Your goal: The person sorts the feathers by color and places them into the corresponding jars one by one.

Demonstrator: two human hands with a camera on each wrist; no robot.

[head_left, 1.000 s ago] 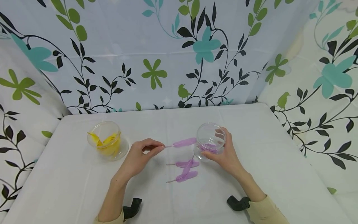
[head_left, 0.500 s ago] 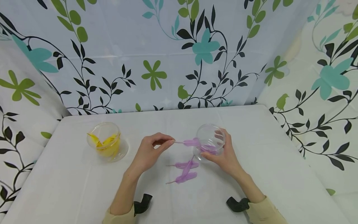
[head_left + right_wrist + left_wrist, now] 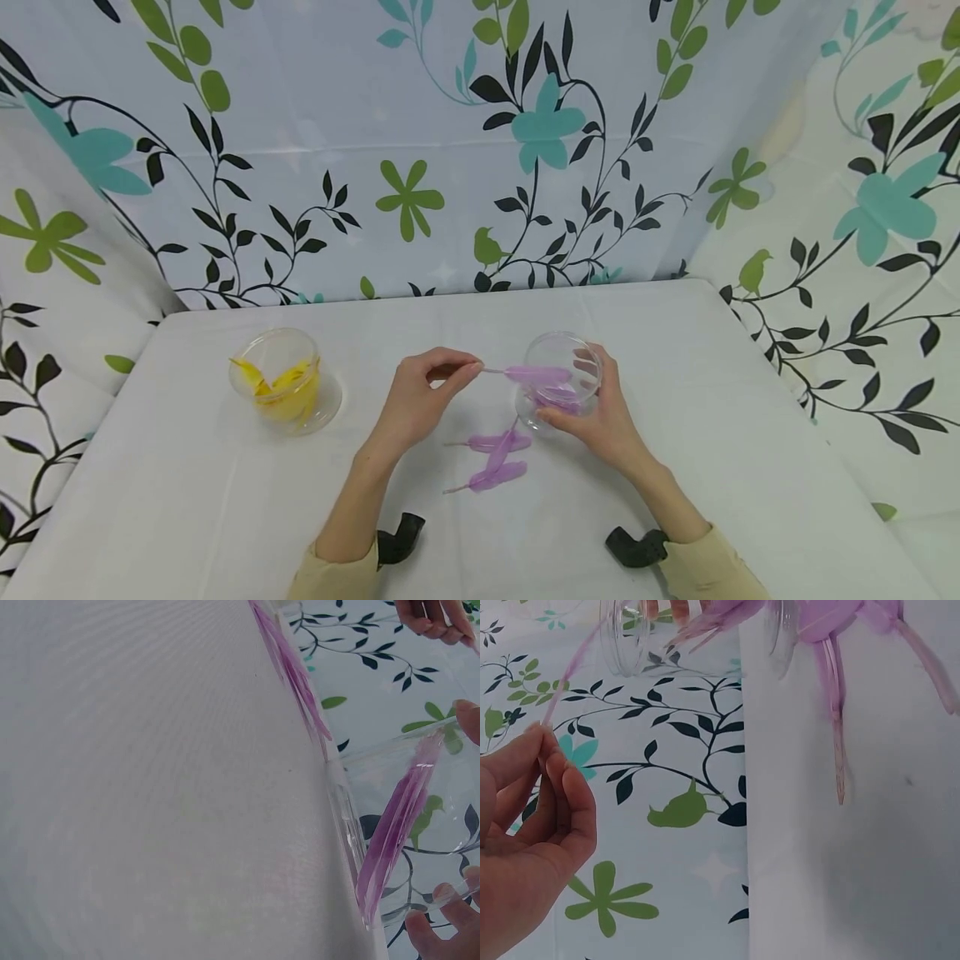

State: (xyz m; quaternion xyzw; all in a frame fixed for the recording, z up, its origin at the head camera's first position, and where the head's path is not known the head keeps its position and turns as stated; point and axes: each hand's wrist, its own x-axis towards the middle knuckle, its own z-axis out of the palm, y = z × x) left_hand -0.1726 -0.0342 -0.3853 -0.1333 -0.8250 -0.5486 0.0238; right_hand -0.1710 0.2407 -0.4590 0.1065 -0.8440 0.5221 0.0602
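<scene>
My left hand point(image 3: 429, 392) pinches a purple feather point(image 3: 538, 375) by its quill between thumb and fingertips. The feather's vane points right and overlaps the mouth of a clear glass jar point(image 3: 564, 343). With thumb in front and fingers behind, my right hand point(image 3: 606, 421) holds that jar at its side. Another purple feather point(image 3: 401, 817) lies inside the jar, seen through its wall in the right wrist view. Several loose purple feathers point(image 3: 498, 477) lie on the table just left of and below the jar, one quill point(image 3: 838, 761) pointing toward the left wrist camera.
On the left of the white-covered table point(image 3: 187, 467) stands a second clear glass jar point(image 3: 328, 400) with yellow feathers point(image 3: 288, 398) in it. Black wrist mounts point(image 3: 636, 548) stick out from both sleeves. A patterned cloth point(image 3: 337, 125) hangs behind and beside the table.
My left hand has moved right and slightly up, bringing the pinched feather from beside the jar to over its mouth. The right hand and the jar have stayed in place.
</scene>
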